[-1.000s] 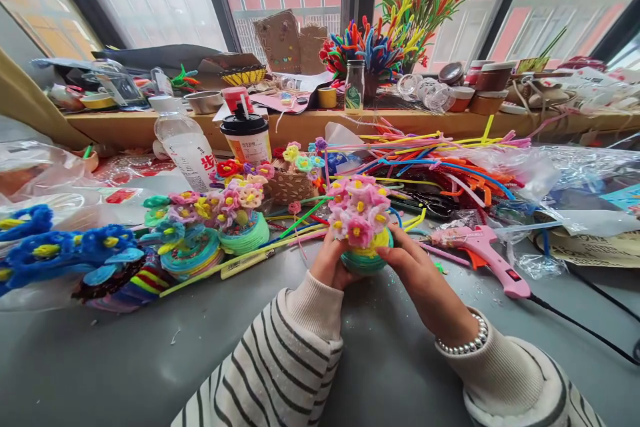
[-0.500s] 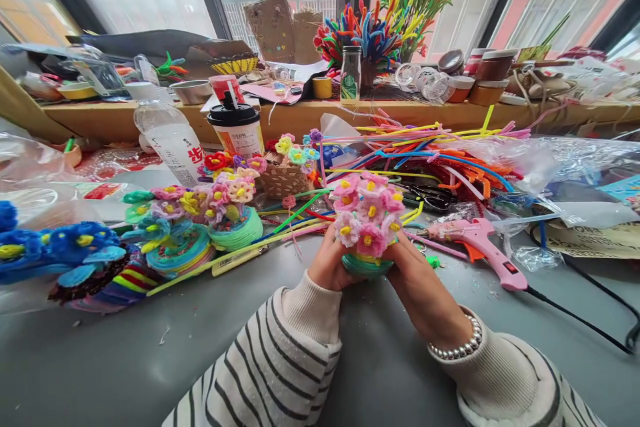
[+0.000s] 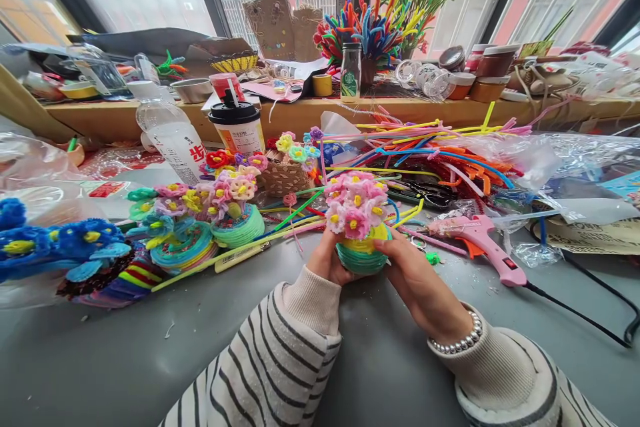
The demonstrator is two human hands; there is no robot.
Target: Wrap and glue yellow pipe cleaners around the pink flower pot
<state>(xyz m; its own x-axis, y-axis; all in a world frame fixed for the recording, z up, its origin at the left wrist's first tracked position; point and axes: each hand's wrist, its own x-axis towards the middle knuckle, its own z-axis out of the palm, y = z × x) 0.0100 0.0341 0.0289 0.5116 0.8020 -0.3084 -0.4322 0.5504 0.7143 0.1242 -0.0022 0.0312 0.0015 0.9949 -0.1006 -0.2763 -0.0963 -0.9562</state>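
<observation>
Between my two hands is a small flower pot [image 3: 364,257] wound in green and yellow pipe cleaners, topped by a bunch of pink pipe-cleaner flowers [image 3: 357,203] with yellow centres. My left hand [image 3: 327,259] grips the pot's left side, its far fingers hidden behind it. On the right side, my right hand [image 3: 417,280] holds the pot with the thumb near its yellow upper part; the other fingers are partly hidden. The pot leans slightly, just over the grey table [image 3: 367,353]; whether it touches the surface I cannot tell.
Several finished flower pots [image 3: 237,223] stand to the left. A pink glue gun [image 3: 483,243] with a black cable lies at right. Behind are loose pipe cleaners [image 3: 445,153], a cup with a black lid [image 3: 236,127], a plastic bottle [image 3: 167,130] and a cluttered wooden ledge [image 3: 300,111].
The pot has tipped so that its flowers shift left and more of its green and yellow side shows. My right thumb has moved onto the pot's upper side.
</observation>
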